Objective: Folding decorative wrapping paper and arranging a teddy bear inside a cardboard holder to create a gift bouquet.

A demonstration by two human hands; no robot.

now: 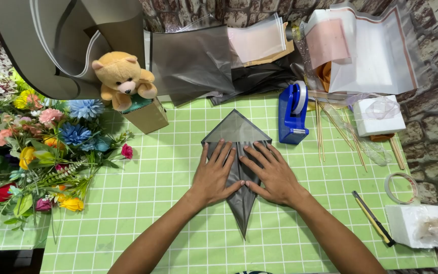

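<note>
Artificial flowers [31, 147] lie at nine o'clock on the green gridded worktop [148, 203]; a plush bear [122, 77] sits on a brown box [148, 116] at eleven. At centre, a grey translucent sheet [236, 133], folded into a kite shape pointing to six o'clock, lies flat under the left hand [215, 175] and right hand [275, 175], each grip spread, palms pressing. A blue tape dispenser [292, 114] stands at one o'clock; white foam blocks [378, 117] at three.

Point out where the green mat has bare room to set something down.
Bare mat lies between the flowers and the left hand, and between the right hand and the utility knife. The back edge is crowded.
</note>
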